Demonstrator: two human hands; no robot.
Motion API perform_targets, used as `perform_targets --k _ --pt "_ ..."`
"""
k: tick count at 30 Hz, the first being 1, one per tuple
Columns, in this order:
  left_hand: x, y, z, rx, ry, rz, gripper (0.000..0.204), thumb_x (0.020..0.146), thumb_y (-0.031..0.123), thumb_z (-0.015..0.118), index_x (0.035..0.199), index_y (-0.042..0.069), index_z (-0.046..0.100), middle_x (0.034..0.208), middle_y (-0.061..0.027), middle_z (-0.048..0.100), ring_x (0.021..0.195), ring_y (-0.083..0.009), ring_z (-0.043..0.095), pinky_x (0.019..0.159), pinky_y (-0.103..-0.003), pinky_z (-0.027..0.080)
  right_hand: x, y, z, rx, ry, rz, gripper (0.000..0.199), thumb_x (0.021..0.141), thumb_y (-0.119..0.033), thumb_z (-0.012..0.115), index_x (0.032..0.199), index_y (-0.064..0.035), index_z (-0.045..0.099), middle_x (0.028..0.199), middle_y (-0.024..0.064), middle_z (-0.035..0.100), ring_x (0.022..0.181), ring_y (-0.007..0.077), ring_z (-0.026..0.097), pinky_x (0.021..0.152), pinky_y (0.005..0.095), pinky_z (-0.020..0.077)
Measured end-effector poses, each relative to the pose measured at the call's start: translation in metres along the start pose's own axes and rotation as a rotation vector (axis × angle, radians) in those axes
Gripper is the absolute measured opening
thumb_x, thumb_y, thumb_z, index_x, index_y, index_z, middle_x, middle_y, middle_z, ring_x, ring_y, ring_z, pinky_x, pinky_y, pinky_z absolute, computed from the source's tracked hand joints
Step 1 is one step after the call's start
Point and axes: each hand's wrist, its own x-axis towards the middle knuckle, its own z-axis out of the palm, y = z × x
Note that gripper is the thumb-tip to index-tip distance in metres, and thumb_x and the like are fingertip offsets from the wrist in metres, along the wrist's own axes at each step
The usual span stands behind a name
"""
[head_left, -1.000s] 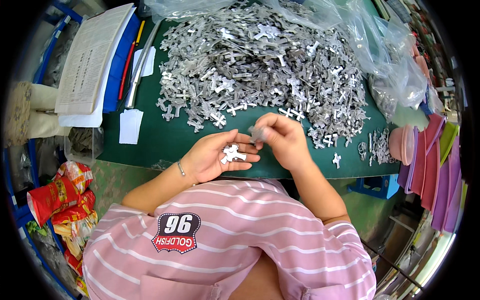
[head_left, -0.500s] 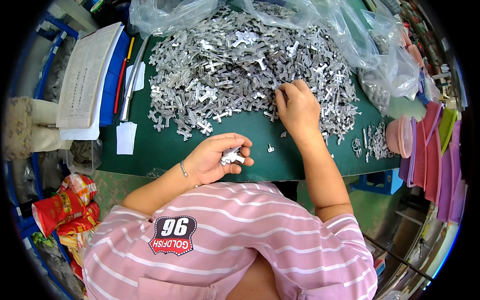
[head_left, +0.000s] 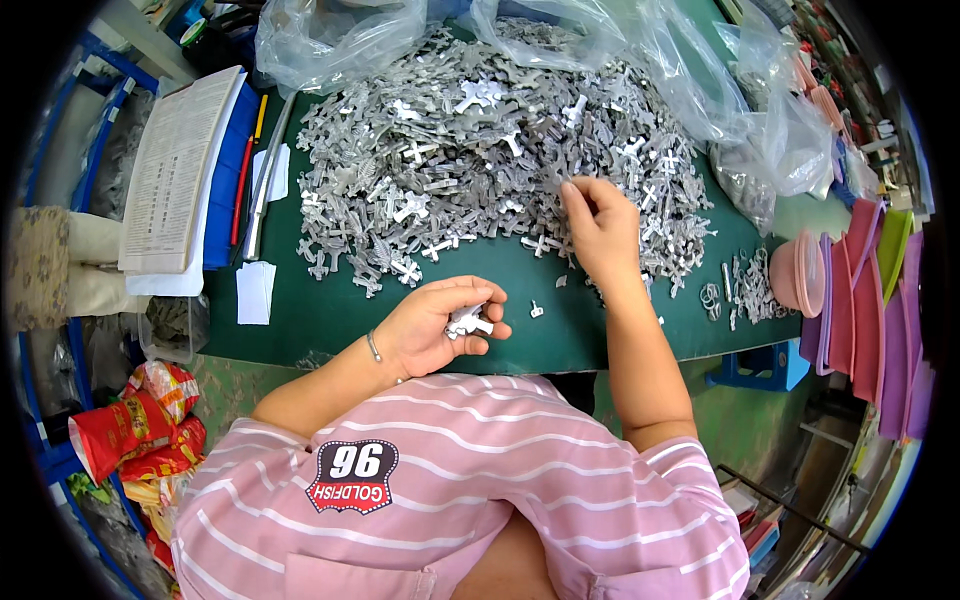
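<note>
Crosses [head_left: 468,322] of grey metal lie clasped in the curled left hand [head_left: 425,325], probably light, stiff and slick, best pinched by one crossbar. The right hand [head_left: 606,230] is at the far pile [head_left: 470,150]; whether its fingertips clamp anything, I cannot tell.

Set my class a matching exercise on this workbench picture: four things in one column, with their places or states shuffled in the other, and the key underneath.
Column one
1. Left hand
2. Right hand
3. Pink tub
4. Nearer white card

Column two
A. Near the right end of the green table, beside a small cluster of metal parts
B. Over the big heap of silvery metal pieces
C. Lying flat, well to the left of both hands
D. Cupped around a few silvery pieces

Right pairs: 1-D, 2-B, 3-A, 4-C
</note>
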Motion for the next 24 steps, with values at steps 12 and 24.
perform_targets --k 12,24 --pt "0.006 0.004 0.004 -0.117 -0.031 -0.048 0.03 0.094 0.026 0.044 0.105 0.001 0.055 0.091 -0.0099 0.061 0.086 -0.0238 0.063 0.054 -0.027 0.053 -0.008 -0.037 -0.014 -0.182 -0.419 -0.306 0.019 0.075 -0.014 0.067 0.091 -0.005 0.063 0.08 0.0125 0.058 0.078 0.0332 0.058 0.064 0.0419 0.0471" --pt "0.003 0.002 -0.008 -0.088 0.04 0.006 0.018 0.091 0.017 0.05 0.095 0.003 0.059 0.083 -0.0062 0.059 0.076 -0.0197 0.062 0.049 -0.025 0.048 0.033 0.001 -0.021 0.737 -0.059 0.412 0.015 0.09 -0.01 0.054 0.092 0.0028 0.062 0.07 0.0035 0.059 0.054 0.007 0.053 0.046 0.0193 0.0423"
